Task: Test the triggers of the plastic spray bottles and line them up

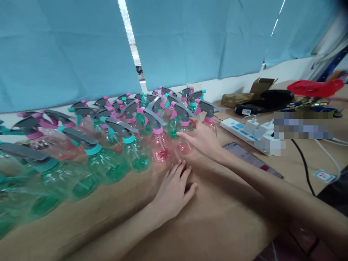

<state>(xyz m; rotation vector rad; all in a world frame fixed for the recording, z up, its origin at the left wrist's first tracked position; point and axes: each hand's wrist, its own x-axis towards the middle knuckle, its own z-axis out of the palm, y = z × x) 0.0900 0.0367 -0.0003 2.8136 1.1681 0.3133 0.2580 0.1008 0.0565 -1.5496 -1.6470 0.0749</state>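
My left hand (174,188) lies palm down on the tabletop with its fingers spread, holding nothing, just in front of the spray bottles. Farther right, my right hand (203,139) is at a pink spray bottle (185,148), its thumb across the front below the collar and its index finger beside the collar. The other fingers are mostly hidden. That bottle stands upright with a grey and pink trigger head. Immediately left of it is another pink spray bottle (161,146), then a green spray bottle (138,159) with a turquoise collar.
Several more green and pink bottles crowd the table's left and back, before a blue curtain (176,40). To the right are a phone (252,159), a white power strip (239,131) with chargers and cables, an open cardboard box (262,87) and a red plastic item (314,88).
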